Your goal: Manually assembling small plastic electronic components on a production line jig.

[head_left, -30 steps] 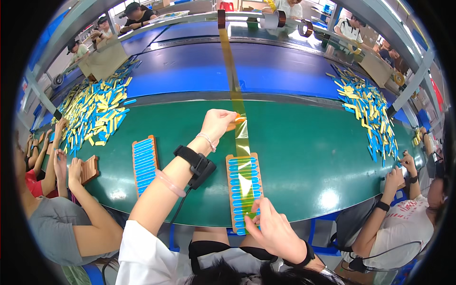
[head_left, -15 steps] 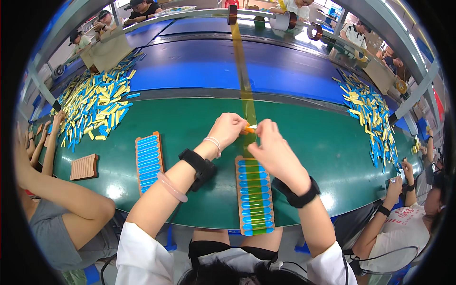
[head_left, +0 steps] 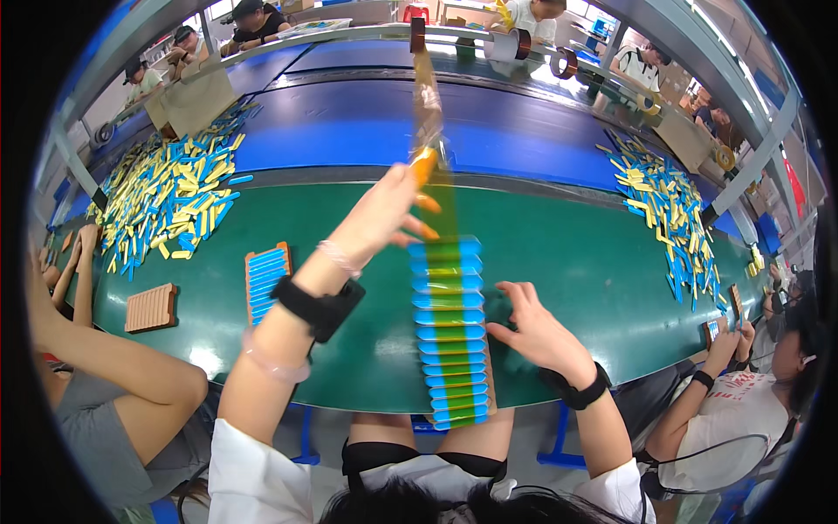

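A long amber tape (head_left: 427,105) comes down from a roll (head_left: 417,35) at the far side. My left hand (head_left: 380,214) reaches forward behind the tape, its fingers spread and showing orange through it. Blue capsule-shaped strips (head_left: 471,284) lie in a row under the tape, across its width. At the far end this row looks raised and blurred; near the table edge it lies over a brown slotted tray (head_left: 491,384). My right hand (head_left: 546,336) is open beside the row, fingers apart, holding nothing.
Another brown tray (head_left: 268,271) with blue strips lies left, near a bare slotted tray (head_left: 150,308). Heaps of blue and yellow strips lie at left (head_left: 175,201) and right (head_left: 663,210). A metal rail (head_left: 349,37) crosses the far side. Co-workers sit on both sides and opposite.
My hands have parted: the left moved up and forward behind the tape, the right drew back toward me and opened. The far end of the taped row has risen.
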Motion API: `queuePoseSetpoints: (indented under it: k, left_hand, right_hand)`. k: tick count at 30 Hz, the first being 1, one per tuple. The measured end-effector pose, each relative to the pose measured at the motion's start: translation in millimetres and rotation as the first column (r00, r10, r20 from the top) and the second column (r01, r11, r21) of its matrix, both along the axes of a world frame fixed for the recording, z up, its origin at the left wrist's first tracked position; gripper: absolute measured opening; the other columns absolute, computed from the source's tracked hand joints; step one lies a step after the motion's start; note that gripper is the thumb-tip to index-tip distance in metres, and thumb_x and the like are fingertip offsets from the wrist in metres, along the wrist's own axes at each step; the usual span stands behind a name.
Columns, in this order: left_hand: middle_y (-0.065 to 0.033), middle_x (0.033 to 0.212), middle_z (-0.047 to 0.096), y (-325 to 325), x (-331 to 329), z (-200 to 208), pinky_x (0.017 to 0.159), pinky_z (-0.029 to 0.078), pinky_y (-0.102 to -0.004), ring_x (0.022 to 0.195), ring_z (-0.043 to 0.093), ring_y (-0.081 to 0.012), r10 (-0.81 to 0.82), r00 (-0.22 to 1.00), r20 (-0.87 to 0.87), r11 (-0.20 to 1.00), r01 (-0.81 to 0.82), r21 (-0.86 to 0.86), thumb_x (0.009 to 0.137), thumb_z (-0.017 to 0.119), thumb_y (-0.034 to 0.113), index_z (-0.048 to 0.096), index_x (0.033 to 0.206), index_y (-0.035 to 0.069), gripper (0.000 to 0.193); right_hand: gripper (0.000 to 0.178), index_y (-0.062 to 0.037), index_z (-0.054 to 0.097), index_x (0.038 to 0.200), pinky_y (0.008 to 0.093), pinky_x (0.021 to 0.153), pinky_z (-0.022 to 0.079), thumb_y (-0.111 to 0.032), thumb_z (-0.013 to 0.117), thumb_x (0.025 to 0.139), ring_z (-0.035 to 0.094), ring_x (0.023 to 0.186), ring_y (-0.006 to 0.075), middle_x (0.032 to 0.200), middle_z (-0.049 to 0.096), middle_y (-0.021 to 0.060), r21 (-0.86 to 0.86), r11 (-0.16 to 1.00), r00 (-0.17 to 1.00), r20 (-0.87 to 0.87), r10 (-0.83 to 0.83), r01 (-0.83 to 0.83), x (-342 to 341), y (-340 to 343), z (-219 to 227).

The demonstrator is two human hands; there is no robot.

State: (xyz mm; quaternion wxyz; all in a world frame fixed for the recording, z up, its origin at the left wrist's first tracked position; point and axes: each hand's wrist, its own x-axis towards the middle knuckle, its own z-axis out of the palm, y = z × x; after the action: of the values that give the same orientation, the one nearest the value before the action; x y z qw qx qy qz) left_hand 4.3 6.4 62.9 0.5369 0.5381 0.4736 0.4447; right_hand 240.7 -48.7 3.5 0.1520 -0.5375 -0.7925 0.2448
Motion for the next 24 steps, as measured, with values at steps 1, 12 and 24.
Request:
queuePoseSetpoints:
  k: [1,12,24]
  left_hand:
    - [-0.0211,0.100,0.056,-9.0,-7.6,6.9,0.070,0.049,-0.0315,0.076,0.060,-0.0215,-0.065,0.973,0.221,0.985,0.098,-0.140,0.086,0.035,0.048,0.041,0.109,-0.001,0.054]
    - [-0.0151,0.121,0.041,-139.5,-31.5,-57.5,0.092,0.035,-0.0341,0.113,0.042,-0.0253,0.324,0.943,0.079,0.943,-0.329,0.058,0.083,0.048,0.006,0.023,0.127,0.000,0.051]
    - [-0.0120,0.123,0.039,-191.3,-112.1,-95.9,0.092,0.031,-0.0361,0.109,0.036,-0.0282,0.524,0.378,-0.763,0.830,-0.427,0.359,0.068,0.067,0.015,0.046,0.114,0.000,0.053]
  right_hand:
    - [0.056,0.0041,0.031,0.119,0.0373,0.081,0.041,-0.022,0.057,0.077,0.048,0.095,0.0344,0.114,0.037,0.0222,0.019,0.997,0.997,-0.023,0.074,-0.074,-11.6,2.5,-3.0]
    - [0.089,-0.0132,0.034,0.128,0.0495,0.078,0.039,-0.041,0.071,0.052,0.033,0.111,0.0362,0.134,0.018,0.0203,0.142,0.961,0.772,0.628,0.097,-0.236,-26.8,7.3,5.3]
    - [0.036,-0.0018,0.048,0.103,0.0370,0.080,0.040,-0.012,0.059,0.070,0.047,0.090,0.0317,0.101,0.048,0.0170,0.369,0.927,0.945,0.324,-0.055,-0.072,34.5,82.6,-12.6]
